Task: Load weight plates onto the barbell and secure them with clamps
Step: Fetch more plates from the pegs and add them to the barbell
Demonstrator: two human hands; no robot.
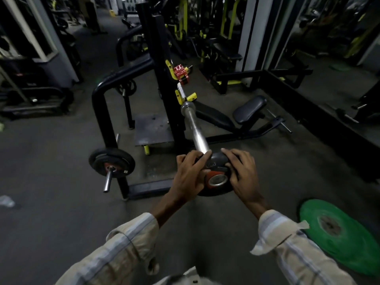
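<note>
**Both hands gripping a black plate at the tip of the barbell sleeve**

A black weight plate with an orange hub is sitting at the near end of the steel barbell sleeve, just below the middle of the view. The left hand is curling over the plate's rim at 9 o'clock, fingers wrapping toward the bar. The right hand is doing the same at 3 o'clock, fingers spread and bent across the plate's top edge. The sleeve's end is showing inside the hub ring, so the plate is threaded onto the very tip of the bar.

The bar is running away toward 12 o'clock, resting on a yellow hook of the black rack. A red clamp is sitting higher on that rack, well apart from the hands.

At 9 o'clock, another black plate is hanging on a storage peg. At 4 o'clock, a green plate is lying flat on the floor. A padded seat is standing at 1 o'clock, beyond the bar.
</note>
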